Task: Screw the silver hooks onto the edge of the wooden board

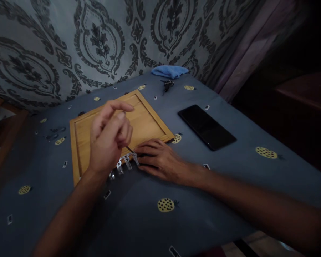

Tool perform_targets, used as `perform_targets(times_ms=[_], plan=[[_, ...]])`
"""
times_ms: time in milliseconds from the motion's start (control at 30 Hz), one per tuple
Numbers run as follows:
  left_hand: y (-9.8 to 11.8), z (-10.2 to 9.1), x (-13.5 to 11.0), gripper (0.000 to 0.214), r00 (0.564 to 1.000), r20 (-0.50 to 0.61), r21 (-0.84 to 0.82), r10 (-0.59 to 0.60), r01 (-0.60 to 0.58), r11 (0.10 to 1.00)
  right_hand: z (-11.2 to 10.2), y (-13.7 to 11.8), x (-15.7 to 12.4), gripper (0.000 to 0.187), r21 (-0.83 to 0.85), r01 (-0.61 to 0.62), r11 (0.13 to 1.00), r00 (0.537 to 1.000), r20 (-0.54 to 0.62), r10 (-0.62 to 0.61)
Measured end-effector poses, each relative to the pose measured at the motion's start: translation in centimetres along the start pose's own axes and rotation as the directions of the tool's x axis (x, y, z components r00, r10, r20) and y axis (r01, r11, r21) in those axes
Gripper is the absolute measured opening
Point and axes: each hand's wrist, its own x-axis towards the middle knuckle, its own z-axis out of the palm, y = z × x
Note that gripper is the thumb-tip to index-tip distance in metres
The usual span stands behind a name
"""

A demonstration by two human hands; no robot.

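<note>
A framed wooden board (147, 112) lies on the table, with a metal hook rail (127, 162) along its near edge. My left hand (109, 134) is closed above the board, its index finger raised. From its grip runs the thin dark shaft of what looks like a screwdriver (130, 150), slanting down to the rail's right part; the handle is hidden in my fingers. My right hand (163, 160) rests flat at the board's near right edge, fingers stretched out and fingertips against the rail's right end. My left wrist hides the rail's left part.
A black phone (207, 126) lies to the right of the board. Farther back are a small dark tool (167, 85), too blurred to name, and a blue cloth (169, 71). A patterned curtain (101, 39) hangs behind the table (139, 214). Wooden furniture (9, 139) stands at the left.
</note>
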Motion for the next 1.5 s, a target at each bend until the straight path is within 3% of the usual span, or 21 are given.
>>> perform_targets(times_ms=[100, 200, 333, 500, 1233, 1500], plan=[[0.5, 0.4, 0.3, 0.018, 0.981, -0.186, -0.016, 0.058, -0.062, 0.998, -0.1, -0.1, 0.0, 0.026, 0.004, -0.007, 1.000, 1.000, 0.011, 0.007], [0.4, 0.6, 0.4, 0.018, 0.971, -0.231, -0.010, 0.057, -0.061, 0.998, -0.2, -0.1, 0.1, 0.026, 0.004, -0.007, 1.000, 1.000, 0.020, 0.007], [-0.6, 0.8, 0.3, 0.013, 0.975, -0.224, -0.025, 0.014, -0.020, 0.999, 0.0, 0.1, 0.0, 0.025, -0.007, 0.018, 1.000, 1.000, -0.014, -0.018], [-1.5, 0.9, 0.1, 0.016, 0.976, -0.215, -0.018, 0.043, -0.048, 0.999, 0.1, 0.1, 0.0, 0.025, 0.002, 0.007, 1.000, 1.000, -0.008, -0.007], [-1.5, 0.8, -0.1, 0.016, 0.973, -0.186, 0.006, 0.136, -0.137, 0.991, 0.1, 0.0, 0.0, 0.026, 0.000, 0.006, 1.000, 1.000, -0.009, -0.006], [-1.4, 1.0, -0.2, 0.015, 0.978, -0.179, 0.009, 0.107, -0.107, 0.994, 0.1, 0.0, 0.0, 0.025, 0.005, 0.011, 1.000, 1.000, -0.023, -0.010]])
